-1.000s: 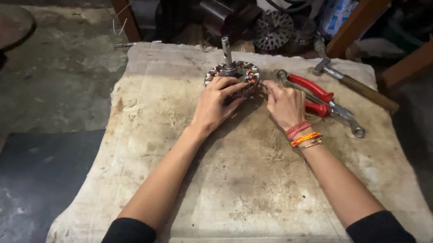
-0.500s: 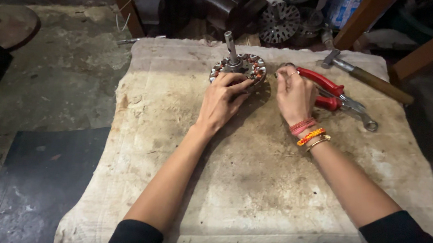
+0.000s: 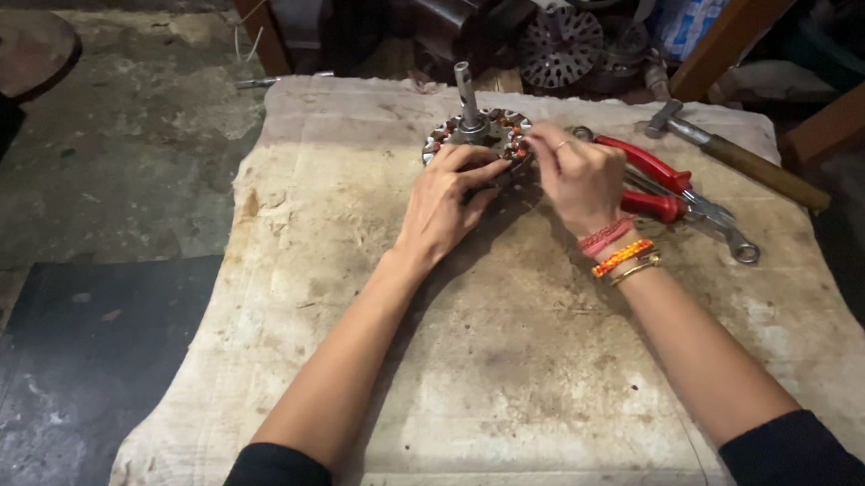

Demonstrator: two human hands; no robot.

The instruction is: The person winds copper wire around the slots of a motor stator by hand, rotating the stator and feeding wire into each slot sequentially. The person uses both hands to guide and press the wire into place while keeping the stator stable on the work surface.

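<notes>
A round metal motor stator [image 3: 478, 131] with copper windings and an upright shaft lies at the far middle of a stained cloth [image 3: 520, 368]. My left hand [image 3: 450, 197] rests on its near edge, fingers curled over the rim. My right hand [image 3: 576, 172], with a ring and several bracelets at the wrist, pinches at the stator's right side with thumb and forefinger. What the fingertips hold is too small to see.
Red-handled pliers [image 3: 654, 181] and a spanner [image 3: 722, 233] lie just right of my right hand. A wooden-handled hammer [image 3: 738, 159] lies farther right. Motor parts [image 3: 561, 45] and wooden legs [image 3: 749, 13] crowd the far edge. Concrete floor and a dark mat [image 3: 72, 395] lie to the left.
Both hands stay on the stator. My right hand has shifted closer onto its right rim, with the fingers pinched.
</notes>
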